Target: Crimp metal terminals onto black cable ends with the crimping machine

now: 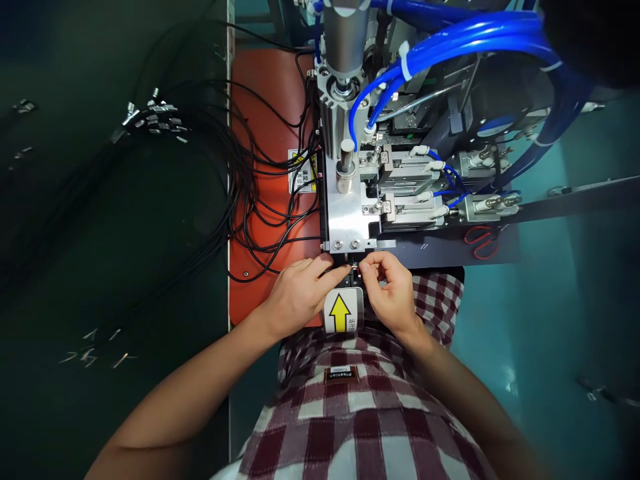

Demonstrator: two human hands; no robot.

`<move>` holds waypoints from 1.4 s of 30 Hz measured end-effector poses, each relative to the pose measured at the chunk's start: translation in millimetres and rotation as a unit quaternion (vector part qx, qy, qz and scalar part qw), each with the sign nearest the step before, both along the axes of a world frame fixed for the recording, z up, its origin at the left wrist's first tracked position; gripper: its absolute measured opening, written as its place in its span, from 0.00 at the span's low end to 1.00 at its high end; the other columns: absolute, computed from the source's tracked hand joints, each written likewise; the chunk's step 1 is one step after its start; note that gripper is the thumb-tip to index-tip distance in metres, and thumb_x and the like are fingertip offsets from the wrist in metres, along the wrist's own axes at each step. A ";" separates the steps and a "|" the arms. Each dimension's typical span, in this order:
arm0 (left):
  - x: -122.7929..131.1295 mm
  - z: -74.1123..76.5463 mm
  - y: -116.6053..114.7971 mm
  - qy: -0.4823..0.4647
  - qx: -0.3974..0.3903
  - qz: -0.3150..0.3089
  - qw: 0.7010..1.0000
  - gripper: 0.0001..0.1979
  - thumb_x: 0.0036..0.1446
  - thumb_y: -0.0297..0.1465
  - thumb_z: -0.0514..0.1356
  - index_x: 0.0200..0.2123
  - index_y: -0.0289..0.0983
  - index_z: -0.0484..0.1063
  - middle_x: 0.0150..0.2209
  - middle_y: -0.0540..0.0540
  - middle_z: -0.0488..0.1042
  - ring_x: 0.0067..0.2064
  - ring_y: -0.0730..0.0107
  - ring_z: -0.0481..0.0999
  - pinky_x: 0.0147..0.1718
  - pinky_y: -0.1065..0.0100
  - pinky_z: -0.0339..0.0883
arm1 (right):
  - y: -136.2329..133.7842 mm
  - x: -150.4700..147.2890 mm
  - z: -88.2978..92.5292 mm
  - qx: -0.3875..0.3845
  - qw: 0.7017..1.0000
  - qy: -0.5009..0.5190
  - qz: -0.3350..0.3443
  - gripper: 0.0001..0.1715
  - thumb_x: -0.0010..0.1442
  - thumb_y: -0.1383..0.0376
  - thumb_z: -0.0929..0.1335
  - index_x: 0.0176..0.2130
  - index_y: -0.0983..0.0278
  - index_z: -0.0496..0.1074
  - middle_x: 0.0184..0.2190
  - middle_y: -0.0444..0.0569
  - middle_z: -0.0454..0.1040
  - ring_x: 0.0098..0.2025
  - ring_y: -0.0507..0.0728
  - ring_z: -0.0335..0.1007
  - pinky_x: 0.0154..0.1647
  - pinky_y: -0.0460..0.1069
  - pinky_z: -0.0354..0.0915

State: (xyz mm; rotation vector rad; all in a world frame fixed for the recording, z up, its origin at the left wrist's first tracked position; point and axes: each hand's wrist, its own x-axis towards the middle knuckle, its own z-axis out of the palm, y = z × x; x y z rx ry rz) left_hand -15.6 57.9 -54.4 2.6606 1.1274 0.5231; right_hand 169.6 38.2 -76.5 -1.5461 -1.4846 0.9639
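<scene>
At the front end of a silver metal machine (pixel 350 210), my two hands meet over a small black fixture. My right hand (pixel 390 290) pinches thin wires (pixel 355 267) between thumb and fingertips; the strands are tiny and partly covered. From the other side my left hand (pixel 300 293) reaches in, fingers bent and one fingertip close against the same wires. What lies beneath its fingers is hidden. Just below the fingertips sits a white label with a yellow arrow (pixel 341 312).
Black cables (pixel 255 173) loop over the red-orange plate (pixel 265 293) at left, with metal-ended bundles (pixel 157 120) on the dark surface beyond. Blue air tubes (pixel 470 33) arch over the machine. Red-handled scissors (pixel 483 241) lie at right.
</scene>
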 end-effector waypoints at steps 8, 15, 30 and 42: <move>-0.1 -1.0 -0.4 -0.006 0.001 0.006 1.000 0.15 0.63 0.26 0.50 0.45 0.35 0.76 0.34 0.42 0.72 0.31 0.67 0.72 0.29 0.67 0.69 | -2.4 0.2 -2.5 -0.005 1.000 0.029 0.001 0.04 0.63 0.67 0.64 0.34 0.62 0.67 0.28 0.45 0.68 0.29 0.53 0.63 0.32 0.49 0.61; -1.6 -1.9 -1.0 0.001 -0.014 0.001 1.000 0.15 0.63 0.26 0.51 0.47 0.35 0.75 0.34 0.42 0.72 0.33 0.66 0.72 0.30 0.67 0.70 | 2.3 -2.7 -7.5 -0.190 0.955 0.225 -0.044 0.10 0.59 0.59 0.67 0.31 0.63 0.66 0.19 0.38 0.61 0.19 0.49 0.55 0.21 0.46 0.54; -0.9 -2.7 -0.5 -0.003 -0.008 0.005 1.000 0.16 0.62 0.26 0.51 0.47 0.35 0.75 0.33 0.42 0.72 0.31 0.67 0.71 0.29 0.68 0.69 | 5.9 -5.2 9.5 -0.052 0.998 -0.045 -0.006 0.09 0.60 0.61 0.68 0.29 0.62 0.69 0.18 0.39 0.59 0.22 0.51 0.56 0.24 0.46 0.54; -1.4 -3.9 -1.2 -0.001 -0.019 0.004 1.000 0.16 0.62 0.27 0.50 0.48 0.35 0.74 0.34 0.42 0.72 0.31 0.67 0.72 0.29 0.67 0.69 | 0.0 -9.9 -8.2 -0.008 0.999 0.038 -0.032 0.05 0.59 0.63 0.67 0.32 0.62 0.68 0.21 0.40 0.62 0.21 0.50 0.57 0.23 0.46 0.57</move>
